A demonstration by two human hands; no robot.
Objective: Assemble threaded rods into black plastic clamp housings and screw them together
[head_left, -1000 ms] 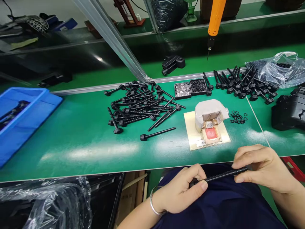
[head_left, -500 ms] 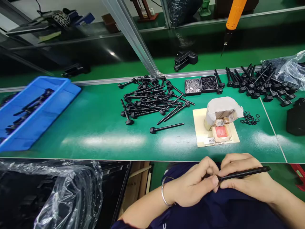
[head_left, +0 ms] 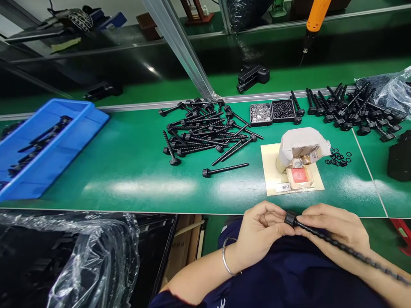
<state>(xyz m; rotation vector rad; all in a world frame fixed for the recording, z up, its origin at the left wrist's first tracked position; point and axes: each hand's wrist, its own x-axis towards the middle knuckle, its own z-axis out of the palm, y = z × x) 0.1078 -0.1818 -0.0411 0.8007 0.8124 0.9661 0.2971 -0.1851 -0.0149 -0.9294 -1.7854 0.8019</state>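
Observation:
A long black ridged rod with a knobbed head is held in front of my body, just off the bench's near edge. My left hand has its fingertips closed on the knob. Just behind the knob, my right hand pinches the shaft, and the ridged end runs out over my right wrist. A pale block-like fixture with a red pad stands on a cream base plate on the bench beyond my hands. Small black rings lie to the right of it.
A pile of black rods lies mid-bench, and another heap lies at right. Two small trays of parts sit at the back. An orange screwdriver hangs above. A blue bin stands at left, beside clear plastic wrap below.
The rod has turned so that its knob shows between my hands and its ridged end points down to the right. My left hand has shifted slightly left and my fingers have moved along the rod.

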